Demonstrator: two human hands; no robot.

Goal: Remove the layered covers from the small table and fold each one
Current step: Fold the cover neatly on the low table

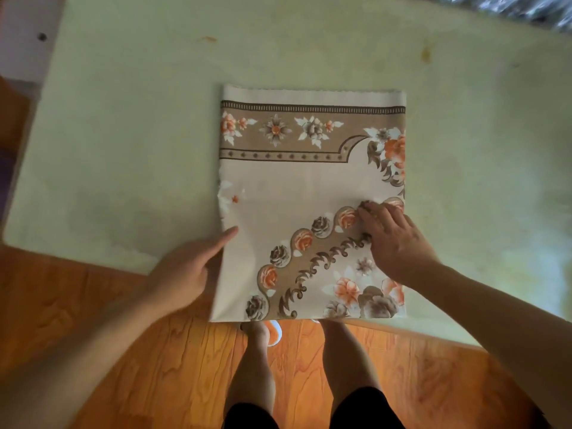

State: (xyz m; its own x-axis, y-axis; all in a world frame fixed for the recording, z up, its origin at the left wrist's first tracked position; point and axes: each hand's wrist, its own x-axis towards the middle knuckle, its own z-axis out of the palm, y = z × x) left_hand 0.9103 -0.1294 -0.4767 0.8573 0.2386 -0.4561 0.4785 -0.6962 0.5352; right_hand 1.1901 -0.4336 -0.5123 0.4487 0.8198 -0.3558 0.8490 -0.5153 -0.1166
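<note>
I pressed my right hand (394, 239), fingers together, on the folded floral cover (309, 193) to flatten it; my left hand (188, 270) steadied its left edge, forefinger extended.

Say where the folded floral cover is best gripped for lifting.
Probably the near edge of the folded floral cover, pinched from the person's side. That edge overhangs the table rim, so fingers can get under all layers there; elsewhere it lies flat.

Bare forearms, black shorts (356, 410), bare legs, ring on right hand (399, 239).
</note>
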